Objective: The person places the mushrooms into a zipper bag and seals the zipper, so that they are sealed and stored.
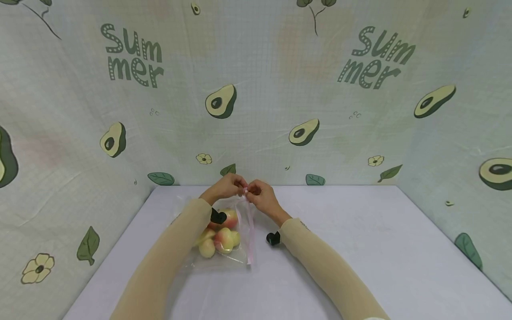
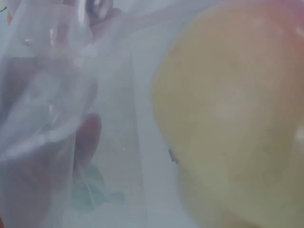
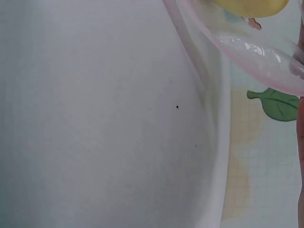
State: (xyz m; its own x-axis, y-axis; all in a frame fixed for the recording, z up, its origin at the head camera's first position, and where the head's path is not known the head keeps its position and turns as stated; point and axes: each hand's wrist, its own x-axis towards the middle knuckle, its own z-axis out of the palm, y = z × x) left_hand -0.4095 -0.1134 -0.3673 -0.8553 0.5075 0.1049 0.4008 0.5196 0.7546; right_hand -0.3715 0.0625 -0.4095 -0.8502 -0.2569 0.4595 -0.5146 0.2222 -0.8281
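Note:
A clear zip bag [image 1: 236,262] with a pink seal strip lies on the table, its opening edge toward the right. Inside are several yellow-red fruits [image 1: 225,240] that look like apples or peaches; one fruit [image 2: 232,109] fills much of the left wrist view. At the far end of the pink strip, my left hand [image 1: 229,186] pinches the bag's corner. Close beside it, my right hand [image 1: 262,195] pinches the same strip. In the right wrist view the pink edge [image 3: 256,76] runs toward fingers at the frame's border.
The white table [image 1: 360,249] extends to both sides and toward the front. Behind it hangs a printed cloth [image 1: 264,89] with avocados and leaves, which also encloses the left and right sides. A small black camera mount [image 1: 274,238] sits at the right wrist.

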